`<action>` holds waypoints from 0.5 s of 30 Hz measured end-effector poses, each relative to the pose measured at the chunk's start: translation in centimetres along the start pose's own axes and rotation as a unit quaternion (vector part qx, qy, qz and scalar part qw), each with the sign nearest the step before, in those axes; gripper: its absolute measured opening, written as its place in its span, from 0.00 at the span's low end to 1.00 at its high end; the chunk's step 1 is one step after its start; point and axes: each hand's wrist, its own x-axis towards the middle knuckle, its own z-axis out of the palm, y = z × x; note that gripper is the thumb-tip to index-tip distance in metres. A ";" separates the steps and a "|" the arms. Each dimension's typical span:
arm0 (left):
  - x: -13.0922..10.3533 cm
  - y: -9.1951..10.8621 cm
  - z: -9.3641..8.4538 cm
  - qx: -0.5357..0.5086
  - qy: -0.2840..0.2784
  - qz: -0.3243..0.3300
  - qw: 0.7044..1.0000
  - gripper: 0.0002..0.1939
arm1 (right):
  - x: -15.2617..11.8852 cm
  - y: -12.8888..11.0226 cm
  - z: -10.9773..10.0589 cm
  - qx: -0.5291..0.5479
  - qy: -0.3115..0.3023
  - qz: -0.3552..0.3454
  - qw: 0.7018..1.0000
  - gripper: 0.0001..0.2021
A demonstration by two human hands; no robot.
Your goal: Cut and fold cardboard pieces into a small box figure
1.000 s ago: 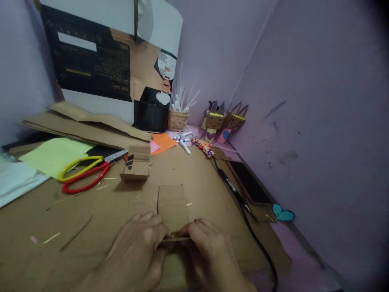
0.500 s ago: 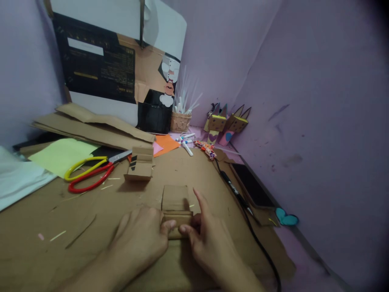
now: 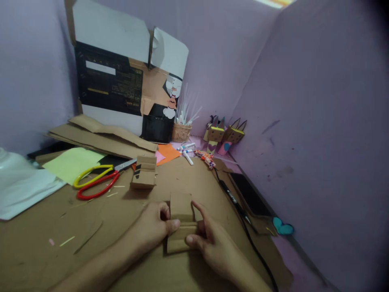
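Between my hands is a small creased piece of cardboard (image 3: 181, 207), with a flap at its far end and fold lines across its middle. My left hand (image 3: 158, 222) grips its left edge, thumb on top and fingers curled beside it. On the other side, my right hand (image 3: 209, 235) pinches the right edge; its thumb presses the near section and its index finger points along the far flap. A second folded cardboard piece (image 3: 145, 172) with black stripes stands farther off, left of the held one. Red-and-yellow-handled scissors (image 3: 100, 182) lie beside it.
Cardboard strips (image 3: 103, 138), green paper (image 3: 73, 164) and a white bag (image 3: 24, 182) lie left. A pen (image 3: 235, 200), black cable (image 3: 258, 251) and phone (image 3: 251, 194) line the right. Markers (image 3: 187, 152), a basket (image 3: 181, 132) and cardboard figures (image 3: 216, 134) are behind.
The held cardboard has tilted up and its folded section has opened out more. My left hand has shifted up along its left edge. The camera view has also moved a little.
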 end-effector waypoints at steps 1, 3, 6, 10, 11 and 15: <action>0.0 0.0 0.2 -0.089 -0.042 0.015 0.995 0.10 | -0.2 0.1 0.0 0.031 -0.012 0.007 0.999 0.36; 0.0 0.2 0.6 -0.211 -0.102 0.042 0.971 0.17 | -0.4 0.2 0.1 0.083 -0.022 0.019 0.996 0.37; 0.0 0.7 0.6 -0.232 -0.106 0.090 0.963 0.21 | -0.3 -0.2 0.3 0.123 0.016 0.035 0.992 0.36; 0.4 2.3 -1.0 -0.224 -0.092 0.143 0.960 0.20 | 1.1 -2.2 0.1 0.104 0.084 0.033 0.990 0.35; 0.6 2.6 -1.7 -0.227 -0.085 0.153 0.958 0.20 | 1.7 -2.8 -0.1 0.098 0.100 0.026 0.990 0.35; 1.4 3.1 -3.9 -0.236 -0.013 0.179 0.955 0.22 | 4.9 -5.1 -1.2 0.101 0.193 -0.076 0.973 0.34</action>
